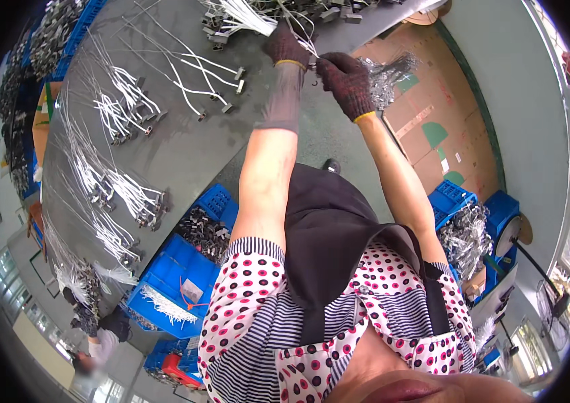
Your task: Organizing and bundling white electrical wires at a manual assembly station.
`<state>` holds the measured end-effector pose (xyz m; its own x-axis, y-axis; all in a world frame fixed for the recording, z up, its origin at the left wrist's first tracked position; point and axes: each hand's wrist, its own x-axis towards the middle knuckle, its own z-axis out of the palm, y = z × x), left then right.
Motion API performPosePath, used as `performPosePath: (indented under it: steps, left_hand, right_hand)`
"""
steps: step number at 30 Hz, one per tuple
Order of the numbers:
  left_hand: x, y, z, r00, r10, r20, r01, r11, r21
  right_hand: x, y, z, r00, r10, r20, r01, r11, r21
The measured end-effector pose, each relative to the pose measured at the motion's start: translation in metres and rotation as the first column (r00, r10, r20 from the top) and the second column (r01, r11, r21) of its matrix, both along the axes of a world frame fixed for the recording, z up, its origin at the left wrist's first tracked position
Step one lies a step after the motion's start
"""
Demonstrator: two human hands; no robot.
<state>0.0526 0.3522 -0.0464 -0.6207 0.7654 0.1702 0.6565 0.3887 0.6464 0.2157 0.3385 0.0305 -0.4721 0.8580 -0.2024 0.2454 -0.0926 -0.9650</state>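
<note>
My left hand (288, 46), in a dark glove with a sheer sleeve at the wrist, is closed around white-sleeved wires (248, 17) at the far edge of the grey table (191, 127). Their other ends run into a pile of dark and metal connectors (328, 12). Just to the right, my right hand (347, 84) is also gloved, its fingers pinched together close to the left fingers. What they pinch is too small to make out. A bunch of shiny silver strips (387, 80) shows beyond the right hand; I cannot tell whether it is held.
Sorted bunches of white wires with connectors (127, 101) lie leftward on the table. Blue crates (174, 279) with parts stand below its edge; another crate of silver pieces (465, 235) is at right. Cardboard (426, 101) lies at far right. Another person (100, 339) is at lower left.
</note>
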Motion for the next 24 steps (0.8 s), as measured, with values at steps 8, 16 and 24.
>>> performPosePath:
  steps: [8, 16, 24]
  left_hand:
    - [-0.08, 0.01, -0.07, 0.911, 0.267, -0.314, -0.361, 0.886, -0.293]
    - [-0.014, -0.119, 0.048, 0.51, 0.264, 0.819, -0.692, 0.691, 0.208]
    - [0.123, -0.165, 0.0, -0.125, -0.05, 0.991, -0.416, 0.909, -0.007]
  right_hand:
    - [0.208, -0.104, -0.028, 0.967, 0.069, 0.244, 0.027, 0.929, -0.369]
    - [0.251, -0.123, -0.017, 0.954, 0.102, 0.282, 0.025, 0.91, -0.414]
    - [0.259, -0.122, -0.02, 0.95, 0.204, 0.236, -0.069, 0.875, -0.48]
